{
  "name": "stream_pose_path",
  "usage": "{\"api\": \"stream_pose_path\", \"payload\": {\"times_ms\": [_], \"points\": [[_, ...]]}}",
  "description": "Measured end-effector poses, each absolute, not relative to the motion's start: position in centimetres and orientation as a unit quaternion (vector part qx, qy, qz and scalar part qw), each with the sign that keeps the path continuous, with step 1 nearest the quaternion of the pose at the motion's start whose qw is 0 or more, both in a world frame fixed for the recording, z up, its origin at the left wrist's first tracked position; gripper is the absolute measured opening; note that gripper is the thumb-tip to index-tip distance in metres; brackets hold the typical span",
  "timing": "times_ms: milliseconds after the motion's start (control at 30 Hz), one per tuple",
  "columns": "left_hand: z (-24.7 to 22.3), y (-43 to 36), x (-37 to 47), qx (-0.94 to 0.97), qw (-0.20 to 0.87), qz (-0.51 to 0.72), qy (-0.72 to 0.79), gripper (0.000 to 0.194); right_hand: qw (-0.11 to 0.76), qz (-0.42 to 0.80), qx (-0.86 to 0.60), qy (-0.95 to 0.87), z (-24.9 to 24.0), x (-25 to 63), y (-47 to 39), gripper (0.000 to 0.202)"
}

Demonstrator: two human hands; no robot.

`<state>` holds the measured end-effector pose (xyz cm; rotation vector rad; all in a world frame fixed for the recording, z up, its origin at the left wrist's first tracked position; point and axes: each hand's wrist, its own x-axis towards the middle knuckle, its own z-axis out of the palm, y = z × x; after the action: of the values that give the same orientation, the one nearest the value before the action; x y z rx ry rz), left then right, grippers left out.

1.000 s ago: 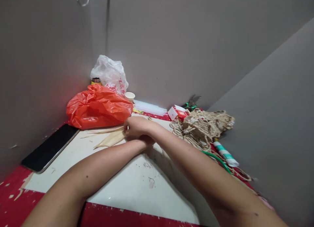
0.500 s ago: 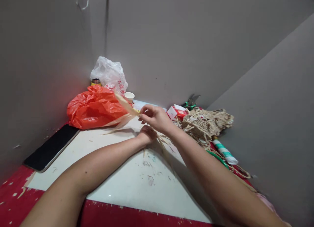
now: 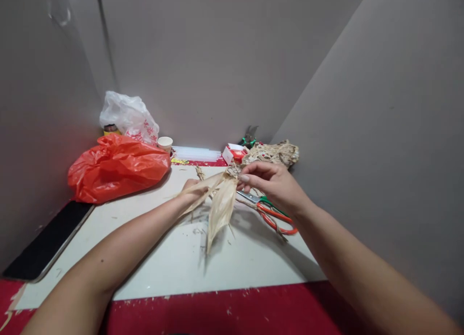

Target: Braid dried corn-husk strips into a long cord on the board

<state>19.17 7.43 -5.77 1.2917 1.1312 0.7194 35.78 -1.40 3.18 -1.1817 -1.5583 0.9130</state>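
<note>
Pale, dry husk-like leaves (image 3: 222,207) fan out between my hands above the white board (image 3: 174,277), their tips pointing down and left. My right hand (image 3: 270,182) pinches the gathered end of the leaves between thumb and fingers. On the other side, my left hand (image 3: 194,190) is partly covered by a leaf; its fingers are curled near the base of the bundle, and what they hold is hidden. Scissors with orange and green handles (image 3: 275,216) lie below my right hand, with twisted cord beside them.
At left are an orange plastic bag (image 3: 118,168), a white bag (image 3: 128,115) and a black phone (image 3: 47,240). Along the back stand a paper cup (image 3: 165,143), clear sticks (image 3: 195,153), a red-white box (image 3: 234,153), pliers (image 3: 249,138) and a beige cord heap (image 3: 275,152).
The camera view has turned to the right. The leaves now spread downward between my hands instead of up to the left. The scissors have come into sight under my right hand.
</note>
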Motion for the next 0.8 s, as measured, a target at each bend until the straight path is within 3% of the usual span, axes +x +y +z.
{"api": "stream_pose_path", "payload": {"times_ms": [167, 333, 500, 800], "points": [[-6.0, 7.4, 19.1, 0.546, 0.611, 0.290, 0.494, 0.023, 0.436, 0.459, -0.457, -0.625, 3.2, 35.2, -2.5, 0.018], [-5.7, 7.6, 19.0, 0.546, 0.632, 0.275, 0.476, 0.023, 0.248, 0.595, -0.426, -0.635, 2.3, 34.7, -1.2, 0.025], [-5.6, 7.8, 18.9, 0.546, 0.657, 0.273, 0.443, 0.018, 0.215, 0.502, -0.506, -0.668, -0.4, 33.8, 1.8, 0.023], [-5.6, 7.8, 19.1, 0.531, 0.647, 0.290, 0.464, 0.015, 0.296, 0.252, -0.539, -0.747, -2.5, 32.6, 4.1, 0.015]]}}
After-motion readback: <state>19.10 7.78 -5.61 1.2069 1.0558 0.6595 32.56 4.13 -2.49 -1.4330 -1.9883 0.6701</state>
